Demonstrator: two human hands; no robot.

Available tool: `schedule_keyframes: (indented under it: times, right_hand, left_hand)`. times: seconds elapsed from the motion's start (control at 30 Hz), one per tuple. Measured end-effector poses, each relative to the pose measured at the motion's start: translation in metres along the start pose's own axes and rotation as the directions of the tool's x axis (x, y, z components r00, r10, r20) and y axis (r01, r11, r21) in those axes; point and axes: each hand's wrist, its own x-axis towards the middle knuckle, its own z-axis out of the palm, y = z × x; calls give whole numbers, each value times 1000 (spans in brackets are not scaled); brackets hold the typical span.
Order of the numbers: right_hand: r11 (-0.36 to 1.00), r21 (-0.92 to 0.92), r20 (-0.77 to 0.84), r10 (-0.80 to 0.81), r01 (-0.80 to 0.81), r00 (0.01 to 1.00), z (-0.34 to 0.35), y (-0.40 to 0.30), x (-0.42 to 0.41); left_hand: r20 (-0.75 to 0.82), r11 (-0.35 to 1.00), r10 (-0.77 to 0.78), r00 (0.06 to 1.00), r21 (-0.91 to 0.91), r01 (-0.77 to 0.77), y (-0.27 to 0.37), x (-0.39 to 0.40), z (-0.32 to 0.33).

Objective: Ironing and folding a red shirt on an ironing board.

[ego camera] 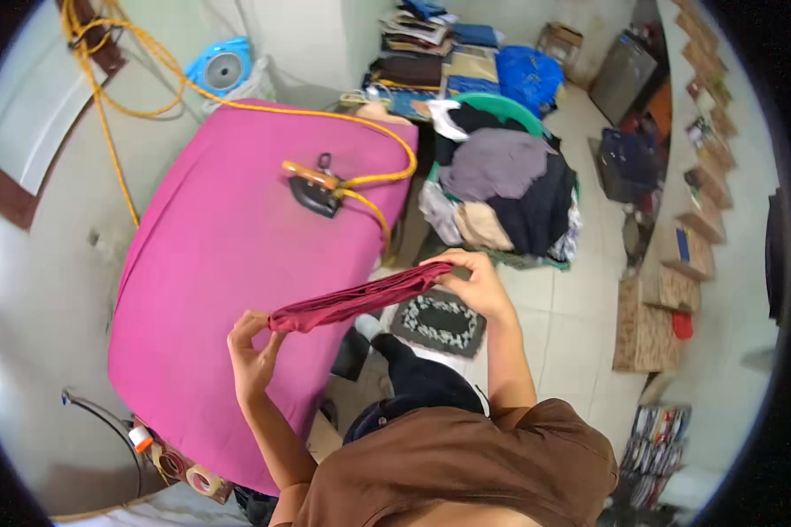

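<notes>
A dark red cloth garment [362, 300] is stretched in gathered folds between my two hands, in front of my body. My left hand [254, 349] pinches its lower left end, above the near part of a table covered in pink cloth [217, 316]. The other end is between the thumb and fingers of my right hand [471, 283], beyond the table's right edge. An electric iron [313, 191] with a wooden handle rests on the far part of the pink cover. Its yellow cord [369, 178] loops over the table's right edge.
A green tub [501, 102] heaped with clothes stands right of the table. Behind it are folded garment stacks [415, 53] and a blue bag [530, 76]. A patterned mat [441, 323] lies on the tiled floor. A blue fan [224, 69] and adhesive tape rolls [204, 479] flank the table.
</notes>
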Motion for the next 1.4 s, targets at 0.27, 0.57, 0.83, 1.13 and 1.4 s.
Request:
schedule_keyframes:
  times: [0.27, 0.57, 0.83, 1.13, 1.4]
  right_hand:
    - [974, 6, -433, 207, -226, 877, -76, -7, -122]
    - [947, -142, -615, 144, -289, 775, -163, 7, -225]
    - [876, -231, -743, 123, -424, 658, -278, 36, -297]
    - [783, -357, -820, -1, -509, 572, -479, 57, -327]
    - [833, -407, -741, -61, -375, 668, -631, 96, -279]
  left_hand:
    - [270, 998, 67, 961, -25, -62, 28, 0, 108]
    - [483, 987, 158, 861, -77, -139, 79, 1, 230]
    - [644, 968, 251, 723, -163, -191, 111, 10, 402]
    - [634, 935, 353, 688, -215, -281, 187, 24, 623]
    - [541, 914, 391, 745, -135, -381, 217, 69, 738]
